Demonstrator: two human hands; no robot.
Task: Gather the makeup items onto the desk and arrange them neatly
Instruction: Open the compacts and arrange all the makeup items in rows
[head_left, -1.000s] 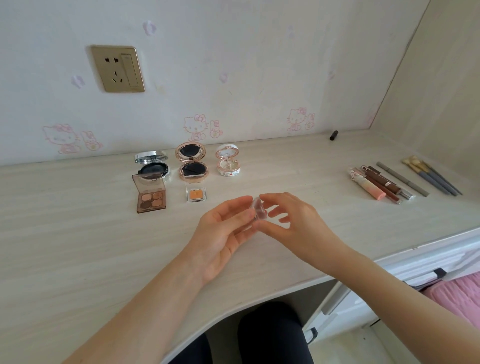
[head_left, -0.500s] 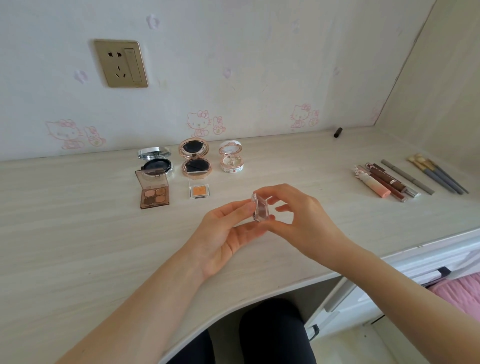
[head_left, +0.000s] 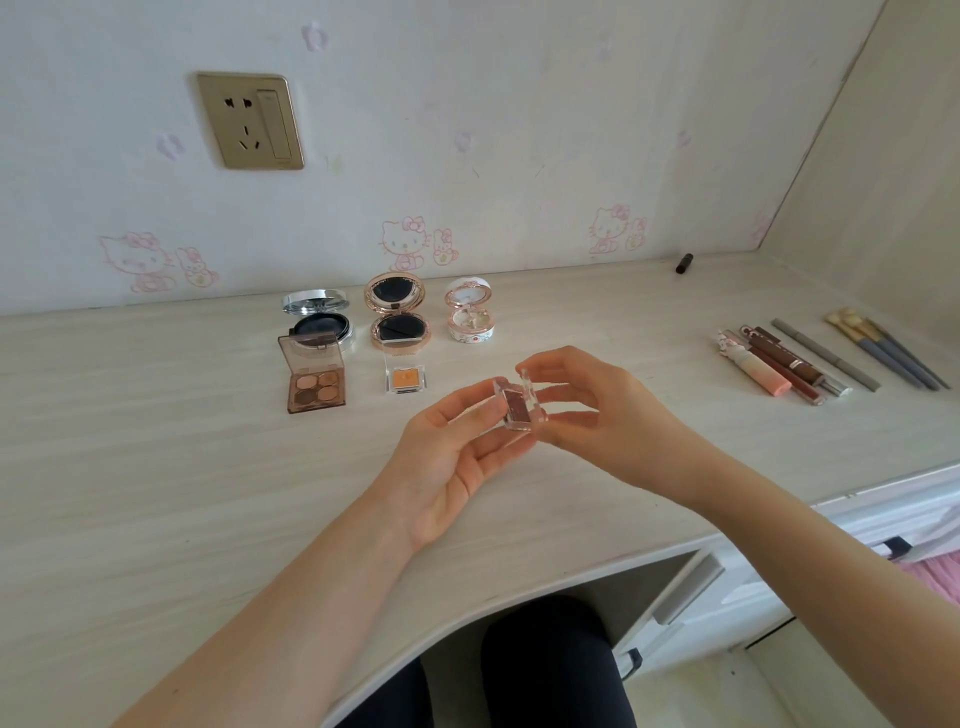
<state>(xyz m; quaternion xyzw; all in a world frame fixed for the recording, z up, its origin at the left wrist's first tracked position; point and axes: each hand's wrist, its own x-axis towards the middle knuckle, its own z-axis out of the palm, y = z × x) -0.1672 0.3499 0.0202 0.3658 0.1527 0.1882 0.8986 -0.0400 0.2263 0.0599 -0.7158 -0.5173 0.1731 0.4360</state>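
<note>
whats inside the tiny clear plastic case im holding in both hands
The small clear plastic case is hinged open, showing a reddish-brown powder pan inside. The left hand covers its underside and the right hand pinches the lid, so any label there cannot be seen.

Left hand (head_left: 451, 465) and right hand (head_left: 608, 415) together pinch a small case (head_left: 519, 410)

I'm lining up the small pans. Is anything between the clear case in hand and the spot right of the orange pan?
Nothing visible does. The left hand and right hand pinch the case near that spot, and the desk strip beside the orange pan, in front of the white compact, shows bare wood.
</note>
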